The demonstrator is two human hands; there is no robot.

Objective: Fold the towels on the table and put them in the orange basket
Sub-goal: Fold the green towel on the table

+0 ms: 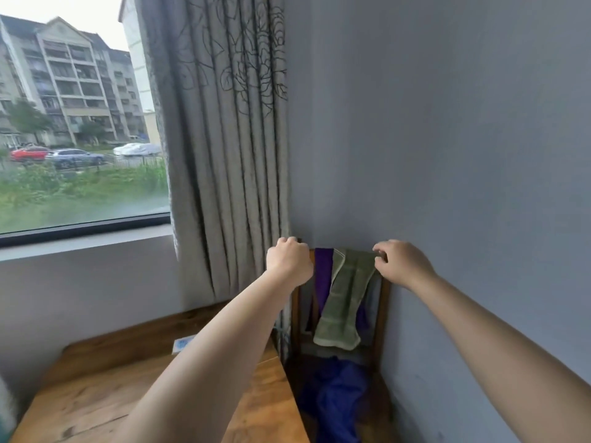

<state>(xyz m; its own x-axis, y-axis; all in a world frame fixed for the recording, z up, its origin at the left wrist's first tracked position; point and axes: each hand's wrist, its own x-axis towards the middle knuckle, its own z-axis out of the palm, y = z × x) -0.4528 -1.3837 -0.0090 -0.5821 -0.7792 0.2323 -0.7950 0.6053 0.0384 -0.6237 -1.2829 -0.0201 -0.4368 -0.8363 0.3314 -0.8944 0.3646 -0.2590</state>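
Against the grey wall, my right hand (395, 262) pinches the green towel (343, 298) draped on the chair back (383, 302), my left hand (287, 260) is fisted at its other corner, so fetching comes first: lift it clear toward the bench (96, 394).

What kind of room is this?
Probably a room in a home: a patterned curtain beside a window, a wooden table, and towels over a wooden chair in the corner.

A: Green towel (343, 302) draped over wooden chair back (383, 302), purple cloth (323, 270) behind it. Blue cloth (335, 398) heaped on seat.

B: Hands?

A: Right hand (398, 262) pinches towel's top edge; left hand (289, 260) fisted at chair's corner (contents unclear). Table (96, 394) lower left.
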